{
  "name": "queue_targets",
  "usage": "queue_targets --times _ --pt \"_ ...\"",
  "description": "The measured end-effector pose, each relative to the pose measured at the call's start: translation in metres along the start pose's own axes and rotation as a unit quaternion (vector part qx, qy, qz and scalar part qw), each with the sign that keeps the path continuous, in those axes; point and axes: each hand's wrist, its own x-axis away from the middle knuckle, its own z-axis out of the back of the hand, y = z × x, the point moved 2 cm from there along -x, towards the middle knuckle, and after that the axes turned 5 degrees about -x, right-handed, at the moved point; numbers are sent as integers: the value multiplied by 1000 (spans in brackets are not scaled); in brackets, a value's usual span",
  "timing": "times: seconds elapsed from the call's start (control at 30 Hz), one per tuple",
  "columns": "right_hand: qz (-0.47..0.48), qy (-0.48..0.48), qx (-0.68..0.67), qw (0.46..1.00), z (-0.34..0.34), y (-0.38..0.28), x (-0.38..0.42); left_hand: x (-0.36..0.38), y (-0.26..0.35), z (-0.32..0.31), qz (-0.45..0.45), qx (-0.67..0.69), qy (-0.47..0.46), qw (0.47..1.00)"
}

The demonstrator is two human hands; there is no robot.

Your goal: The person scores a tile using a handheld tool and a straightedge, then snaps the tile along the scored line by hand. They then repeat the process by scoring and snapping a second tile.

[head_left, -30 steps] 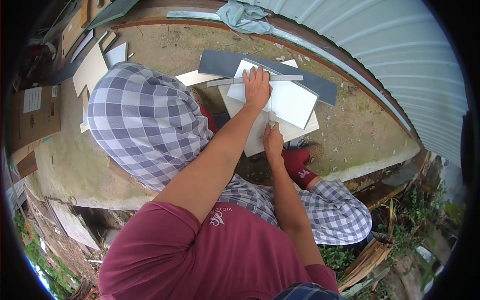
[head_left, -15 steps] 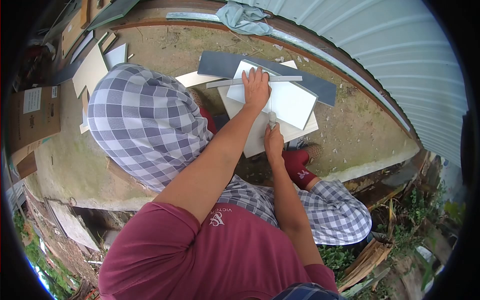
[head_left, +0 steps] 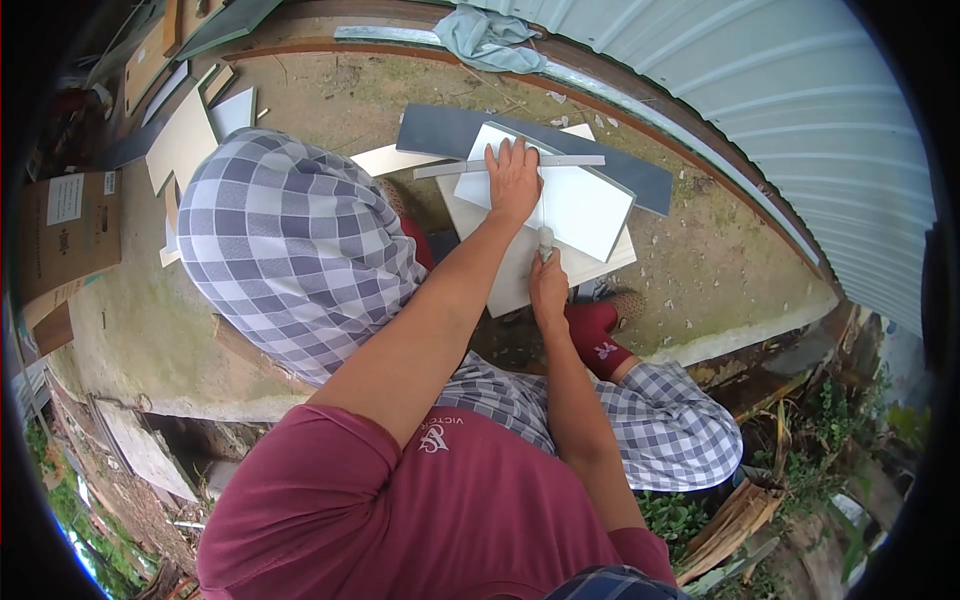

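Note:
A white tile-like panel (head_left: 588, 208) lies at an angle on stacked boards in front of me. My left hand (head_left: 514, 184) rests on it with fingers spread, pressing a long narrow grey straight bar (head_left: 570, 160) across its upper part. Below that, my right hand (head_left: 548, 286) is closed around a pale-handled hand tool (head_left: 545, 240), its front end over the panel's near edge. A thin line runs up the white surface from the tool towards my left hand. Under the panel are a dark grey board (head_left: 425, 130) and a light board (head_left: 508, 285).
My checkered-clad knees and red socks (head_left: 592, 322) flank the boards. Offcuts (head_left: 185, 140) and a cardboard box (head_left: 70, 230) stand at the left. A light blue cloth (head_left: 487, 38) lies by the corrugated metal wall (head_left: 800, 120). The concrete slab (head_left: 740, 343) ends above plants at lower right.

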Motion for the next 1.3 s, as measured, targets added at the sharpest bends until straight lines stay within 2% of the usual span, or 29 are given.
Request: queue_targets --times 0.33,0.5,0.7,0.83,1.3 --pt "20 -14 -28 999 9 -20 -8 2 0 6 -4 10 6 1000" --pt "18 11 2 1000 6 -6 -6 2 1 7 0 28 -5 1000" --pt "-4 -3 12 1000 0 4 -2 0 1 2 1 0 -1 1000" --pt "25 12 -29 999 -1 7 -3 -1 1 5 1 -1 -6 1000" --pt "6 -10 -16 1000 4 6 -7 -2 1 3 11 9 -15 1000"
